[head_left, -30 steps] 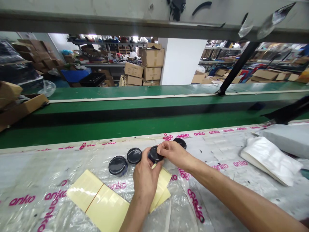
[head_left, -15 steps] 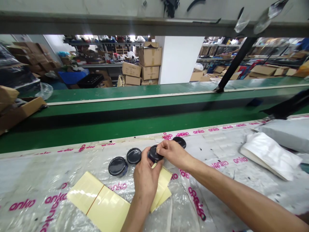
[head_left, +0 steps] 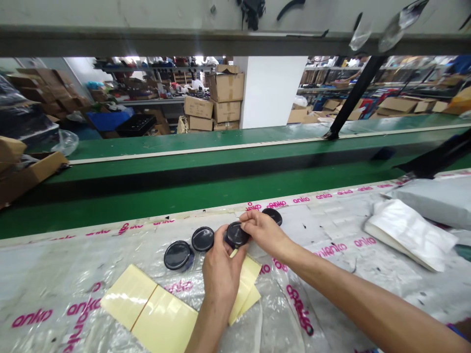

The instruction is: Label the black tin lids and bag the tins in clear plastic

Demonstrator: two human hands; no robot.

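Observation:
My left hand (head_left: 222,267) is closed around the sides of a round black piece with a flat, shiny top (head_left: 237,234), thumb and fingers at its edge. My right hand (head_left: 263,229) has its fingers pinched together at the piece's upper right rim; whether anything thin is between them is hidden. Two similar round black pieces, one nearer (head_left: 178,255) and one farther (head_left: 202,239), lie to the left. Another black round piece (head_left: 273,216) is partly covered behind my right hand. Pale yellow sheets (head_left: 246,284) lie under and beside my left wrist.
A larger stack of yellow sheets (head_left: 147,306) with a brown band lies at front left. Clear plastic printed in pink covers the table (head_left: 331,294). White packets (head_left: 410,235) lie at the right. Beyond is a green conveyor (head_left: 206,189); a dark slanted post (head_left: 355,98) stands on it.
My right fingertips have shifted from over the top of the held black piece to its upper right rim, uncovering more of its face. My left hand keeps its hold.

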